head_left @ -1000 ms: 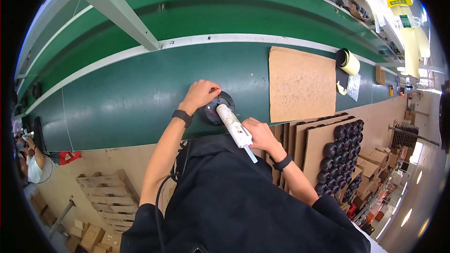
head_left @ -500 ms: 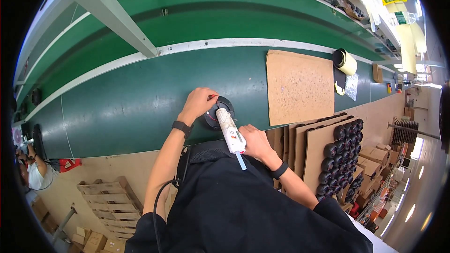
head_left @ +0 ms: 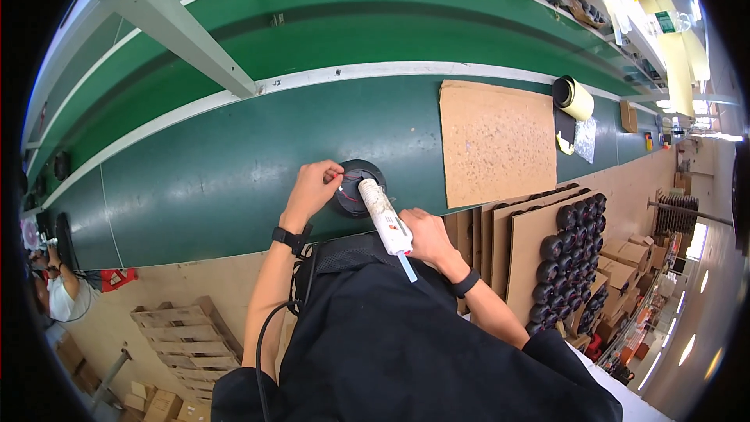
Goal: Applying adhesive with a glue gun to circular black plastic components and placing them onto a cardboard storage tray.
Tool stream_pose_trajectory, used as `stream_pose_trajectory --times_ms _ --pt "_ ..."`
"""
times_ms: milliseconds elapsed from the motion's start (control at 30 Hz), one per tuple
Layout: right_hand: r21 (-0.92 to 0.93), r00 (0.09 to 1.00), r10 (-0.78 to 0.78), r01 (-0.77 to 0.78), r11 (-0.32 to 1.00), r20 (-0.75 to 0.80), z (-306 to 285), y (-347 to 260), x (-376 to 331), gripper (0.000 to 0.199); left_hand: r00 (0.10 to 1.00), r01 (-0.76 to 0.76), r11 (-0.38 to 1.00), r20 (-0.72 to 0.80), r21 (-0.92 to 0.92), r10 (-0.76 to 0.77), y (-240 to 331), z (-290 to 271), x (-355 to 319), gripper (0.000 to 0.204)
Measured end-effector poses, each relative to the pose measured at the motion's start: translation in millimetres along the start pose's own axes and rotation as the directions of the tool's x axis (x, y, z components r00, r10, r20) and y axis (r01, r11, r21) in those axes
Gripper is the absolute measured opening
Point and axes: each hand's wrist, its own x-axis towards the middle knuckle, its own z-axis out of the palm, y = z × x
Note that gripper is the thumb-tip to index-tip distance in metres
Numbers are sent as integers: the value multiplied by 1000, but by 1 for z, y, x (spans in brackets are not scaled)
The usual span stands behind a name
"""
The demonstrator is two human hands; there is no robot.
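Note:
A black round part [head_left: 362,169], a shallow disc with thin wires, lies on the green worktable [head_left: 211,180] in front of me. Beside its left rim, my left hand [head_left: 315,186] pinches the thin red wires [head_left: 349,177] that run from the disc. My right hand [head_left: 426,236] is wrapped round the handle of a white hot glue gun [head_left: 385,219]. Its front end reaches over the disc, hiding part of it and the nozzle tip. A pale glue stick [head_left: 408,267] sticks out of the gun's back end, toward my body.
A stained cardboard sheet [head_left: 500,144] lies to the right, with a yellowish tape roll [head_left: 576,100] beyond it. Below the table edge, boards carry several black round parts [head_left: 574,238]. A grey frame post [head_left: 176,23] rises at the far left. Another person [head_left: 62,293] is at the left edge.
My left hand has drawn back slightly left and down from above the disc, pulling the wires with it. The glue gun remains over the disc, nearly unmoved.

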Motion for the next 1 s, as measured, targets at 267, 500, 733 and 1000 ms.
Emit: stream_pose_trajectory --times_ms 267,500,733,1000 --pt "27 1000 -17 16 999 20 0 -2 5 34 994 -38 994 109 99 28 2 -4 -14 17" --pt "91 999 41 -42 995 13 -4 -4 1 29 993 -16 998 120 62 9 7 -8 -14 21" --pt "178 997 62 -70 981 48 -8 -6 -1 32 960 -277 928 115 249 255 27 -22 -37 31" --pt "142 995 68 -78 987 71 -10 -4 -5 32 948 -279 932 221 234 228 13 -19 -47 18"
